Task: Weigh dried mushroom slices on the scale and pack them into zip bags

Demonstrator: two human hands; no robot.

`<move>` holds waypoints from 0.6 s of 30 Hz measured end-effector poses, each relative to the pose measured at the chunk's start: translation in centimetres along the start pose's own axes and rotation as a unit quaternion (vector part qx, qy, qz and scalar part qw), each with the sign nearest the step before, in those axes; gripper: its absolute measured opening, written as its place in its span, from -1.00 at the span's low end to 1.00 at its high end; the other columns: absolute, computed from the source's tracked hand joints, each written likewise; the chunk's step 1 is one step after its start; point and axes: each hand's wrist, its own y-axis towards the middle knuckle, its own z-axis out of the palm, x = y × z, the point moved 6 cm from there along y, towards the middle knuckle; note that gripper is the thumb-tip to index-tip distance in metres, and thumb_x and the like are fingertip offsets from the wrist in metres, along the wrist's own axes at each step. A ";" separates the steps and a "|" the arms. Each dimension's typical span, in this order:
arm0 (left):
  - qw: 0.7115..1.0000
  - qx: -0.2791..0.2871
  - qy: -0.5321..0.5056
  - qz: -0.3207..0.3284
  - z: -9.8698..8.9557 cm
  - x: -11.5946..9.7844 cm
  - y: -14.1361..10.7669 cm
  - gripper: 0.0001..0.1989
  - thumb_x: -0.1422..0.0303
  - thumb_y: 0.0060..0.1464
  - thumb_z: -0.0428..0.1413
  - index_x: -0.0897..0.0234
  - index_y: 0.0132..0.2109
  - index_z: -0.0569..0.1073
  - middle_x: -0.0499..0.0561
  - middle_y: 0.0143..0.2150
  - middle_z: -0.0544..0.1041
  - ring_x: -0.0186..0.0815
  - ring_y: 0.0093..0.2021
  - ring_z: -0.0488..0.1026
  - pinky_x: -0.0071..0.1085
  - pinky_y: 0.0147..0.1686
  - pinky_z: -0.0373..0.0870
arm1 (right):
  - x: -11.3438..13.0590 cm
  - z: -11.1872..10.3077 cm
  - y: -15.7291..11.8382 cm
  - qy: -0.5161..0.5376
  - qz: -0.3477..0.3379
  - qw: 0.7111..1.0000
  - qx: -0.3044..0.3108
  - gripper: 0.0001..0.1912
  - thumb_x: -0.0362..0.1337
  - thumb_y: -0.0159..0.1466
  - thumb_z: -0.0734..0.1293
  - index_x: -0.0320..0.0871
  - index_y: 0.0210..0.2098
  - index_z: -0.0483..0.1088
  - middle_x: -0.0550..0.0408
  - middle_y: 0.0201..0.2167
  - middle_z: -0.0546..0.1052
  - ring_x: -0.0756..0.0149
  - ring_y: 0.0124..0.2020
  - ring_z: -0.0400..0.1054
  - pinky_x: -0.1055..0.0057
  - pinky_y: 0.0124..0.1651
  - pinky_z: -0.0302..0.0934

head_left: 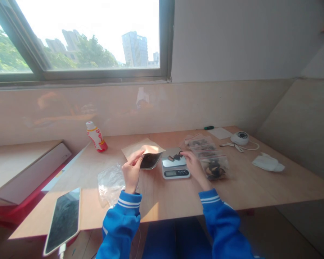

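We have our left hand [132, 171] up beside the scale, its fingers closed on a kraft paper pouch [150, 160], which has a dark inside or dark contents (we cannot tell which from here) and tilts toward the scale. A flat sheet of the same brown paper [140, 147] lies just behind it. Our right hand [194, 167] reaches over a digital kitchen scale [175, 172], its fingertips [184, 154] at the dark pieces [176, 157] on the metal platform. We cannot tell whether they are pinching a piece or only touching it.

Just right of the scale, a row of zip bags [202, 145] runs back across the wooden table [164, 198], and the nearest bag [214, 169] holds dark, dried-looking lumps. Crumpled clear plastic [110, 183] lies left of the pouch, near our left wrist. Farther left stands a red-and-white bottle [96, 137], and a tablet [62, 221] hangs slightly past the table's front left edge. Toward the back right are a white sheet of paper [220, 133], a green marker [208, 127], and a white corded device [239, 138], with a white cloth [268, 162] nearer the right end. The scale stands between our hands, with a strip of wood between it and the front edge, and the table's back edge meets the wall.
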 end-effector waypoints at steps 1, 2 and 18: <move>1.000 0.001 0.001 -0.001 0.0 0.0 -0.1 -0.73 0.26 0.03 0.15 0.21 -0.13 0.58 0.03 -0.07 0.60 -0.18 -0.01 0.50 -0.28 0.07 0.38 | -0.4 0.1 0.0 -0.010 0.007 1.000 0.000 -0.66 -0.36 0.22 0.09 -0.17 -0.21 0.48 -0.07 -0.17 0.54 0.16 -0.09 0.41 0.14 0.04 0.26; 1.000 0.003 0.000 -0.003 0.0 0.0 -0.1 -0.73 0.27 0.03 0.15 0.21 -0.12 0.58 0.03 -0.07 0.59 -0.18 0.00 0.50 -0.27 0.08 0.38 | -0.7 0.3 0.1 -0.020 0.013 1.000 0.001 -0.65 -0.37 0.22 0.09 -0.17 -0.20 0.48 -0.08 -0.17 0.54 0.16 -0.09 0.41 0.13 0.04 0.25; 0.998 0.031 0.037 -0.050 0.5 -1.4 -3.6 -0.74 0.24 0.02 0.17 0.12 -0.11 0.58 -0.06 -0.11 0.61 -0.19 -0.07 0.54 -0.35 -0.04 0.47 | 14.6 6.7 -2.9 -0.015 -0.132 0.966 0.221 -0.64 -0.59 0.19 0.13 -0.16 -0.29 0.49 0.03 -0.28 0.56 0.30 -0.18 0.42 0.41 -0.09 0.30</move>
